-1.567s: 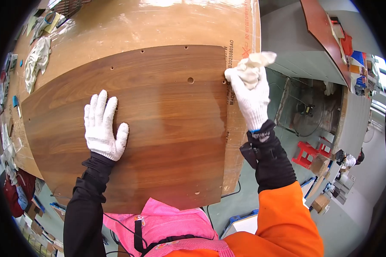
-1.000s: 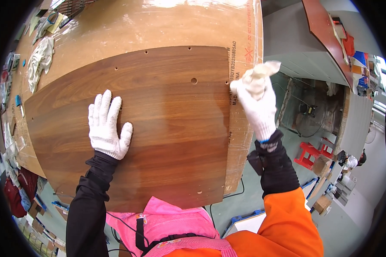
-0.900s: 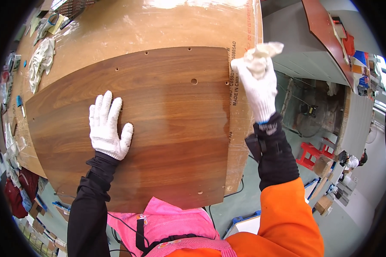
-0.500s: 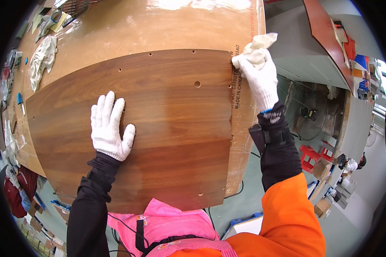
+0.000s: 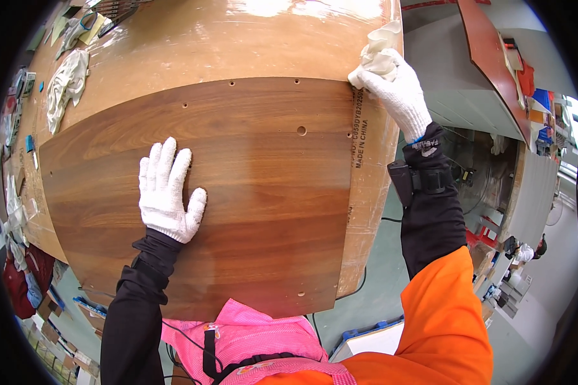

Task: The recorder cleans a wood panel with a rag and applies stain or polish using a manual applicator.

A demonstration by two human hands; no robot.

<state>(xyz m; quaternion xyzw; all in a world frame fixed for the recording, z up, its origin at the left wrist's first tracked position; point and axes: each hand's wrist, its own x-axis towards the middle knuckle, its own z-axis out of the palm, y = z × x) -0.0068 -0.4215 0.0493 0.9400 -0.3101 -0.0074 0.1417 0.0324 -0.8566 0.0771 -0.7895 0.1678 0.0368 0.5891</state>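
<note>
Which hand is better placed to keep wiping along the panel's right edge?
Probably the right hand: it grips the cloth at the wood panel far right corner. The left hand lies flat mid-panel, empty.

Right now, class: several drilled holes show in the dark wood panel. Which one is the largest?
The largest hole lies in the wood panel toward its right edge, below the far edge. The other holes, near the panel's edges, are much smaller pinpricks.

The left hand (image 5: 166,192), in a white knit glove, lies flat with fingers (image 5: 164,160) spread, palm down, forearm in a black sleeve. The right hand (image 5: 395,90), also gloved, reaches to the far right edge, fingers seemingly curled closed; its upper arm wears orange.
</note>
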